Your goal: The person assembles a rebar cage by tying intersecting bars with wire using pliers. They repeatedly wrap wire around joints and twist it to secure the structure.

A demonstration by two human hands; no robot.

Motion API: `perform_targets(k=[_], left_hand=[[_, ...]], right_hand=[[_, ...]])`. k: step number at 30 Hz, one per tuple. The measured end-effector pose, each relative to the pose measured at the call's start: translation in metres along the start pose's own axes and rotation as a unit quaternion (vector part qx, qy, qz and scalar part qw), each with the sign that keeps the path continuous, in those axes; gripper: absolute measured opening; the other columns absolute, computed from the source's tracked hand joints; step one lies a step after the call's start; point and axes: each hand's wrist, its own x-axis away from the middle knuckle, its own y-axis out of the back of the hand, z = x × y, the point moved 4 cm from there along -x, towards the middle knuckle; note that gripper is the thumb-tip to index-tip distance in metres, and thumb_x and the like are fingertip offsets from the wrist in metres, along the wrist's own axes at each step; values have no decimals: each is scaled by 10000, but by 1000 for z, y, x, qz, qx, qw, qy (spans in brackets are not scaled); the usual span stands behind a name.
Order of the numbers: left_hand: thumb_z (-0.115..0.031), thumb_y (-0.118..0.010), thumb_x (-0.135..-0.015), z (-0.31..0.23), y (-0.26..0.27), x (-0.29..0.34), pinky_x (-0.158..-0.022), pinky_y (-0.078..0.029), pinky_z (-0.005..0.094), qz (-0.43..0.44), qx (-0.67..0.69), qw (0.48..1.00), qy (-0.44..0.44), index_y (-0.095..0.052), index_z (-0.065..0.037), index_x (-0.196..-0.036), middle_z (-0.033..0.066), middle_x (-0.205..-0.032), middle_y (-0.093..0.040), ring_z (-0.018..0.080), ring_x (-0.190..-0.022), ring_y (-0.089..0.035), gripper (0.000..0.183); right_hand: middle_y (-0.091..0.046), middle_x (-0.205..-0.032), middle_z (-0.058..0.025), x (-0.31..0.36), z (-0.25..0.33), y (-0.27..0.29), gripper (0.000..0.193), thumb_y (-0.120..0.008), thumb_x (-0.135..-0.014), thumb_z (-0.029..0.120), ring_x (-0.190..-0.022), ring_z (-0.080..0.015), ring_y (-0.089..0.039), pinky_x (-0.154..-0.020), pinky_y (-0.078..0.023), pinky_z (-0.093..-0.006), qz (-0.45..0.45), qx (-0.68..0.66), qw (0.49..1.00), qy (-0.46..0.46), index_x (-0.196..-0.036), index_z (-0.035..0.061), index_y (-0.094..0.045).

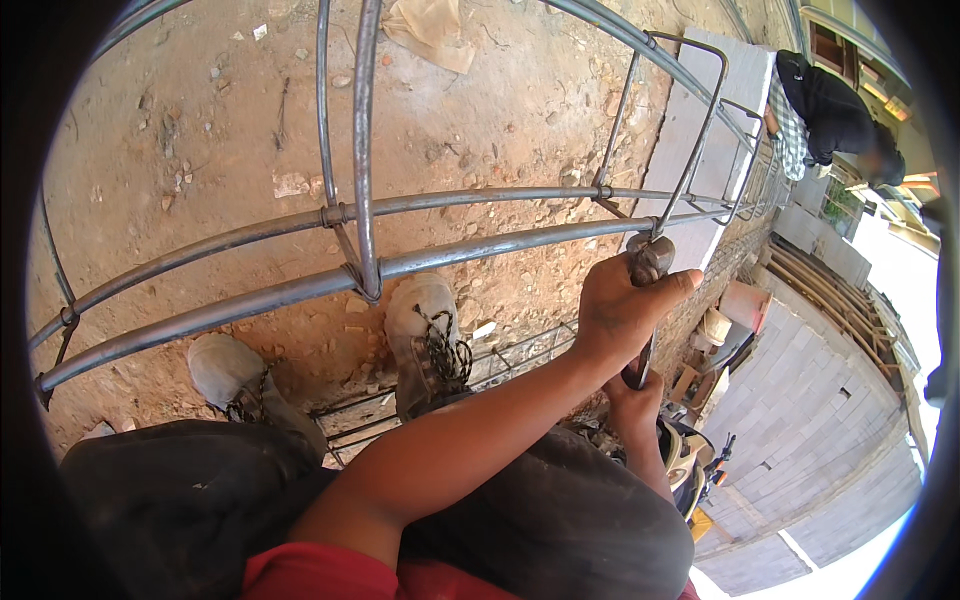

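Steel pincers [650,258] have their rounded head against the corner where a rectangular stirrup [692,150] meets the nearer long steel bar [520,240]. My left hand [620,312] is closed around the upper part of the pincers, just below the head, its thumb pointing right. Below it, my right hand [634,402] is closed at the lower end of the handles; its fingers are partly hidden. Tie wire binds another stirrup [364,150] to the bars further left. The jaws' grip on any wire is too small to make out.
The rebar cage spans left to far right over dirt ground [230,130]. My shoes [420,315] stand behind it, near more thin rebar [500,360]. A person in dark clothes [838,110] bends at the far right. A block wall [810,420] and a bucket [713,327] lie right.
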Motion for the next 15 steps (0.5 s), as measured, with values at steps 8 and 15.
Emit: perform_targets(k=[8, 15], left_hand=[[-236, -789, -780, 3, 7, 3, -573, -454, 272, 213, 145, 961, 104, -538, -54, -803, 8, -584, -489, 112, -585, -534, 311], [-362, -801, -763, -8, 6, 10, -605, -490, 333, -143, -174, 967, -122, -649, -35, -825, 56, -659, -627, 186, -618, -617, 365]], right_hand=[[-599, -686, -107, -3, -8, -20, 424, -846, -727, 285, -610, -184, -596, -557, -460, -271, 657, -337, 654, -165, -853, -29, -591], [-501, -1389, -167, -20, -16, -22, 756, -768, -793, 203, -1296, -301, -482, -1025, -410, -398, 243, 27, 963, 114, -1421, 30, -384]])
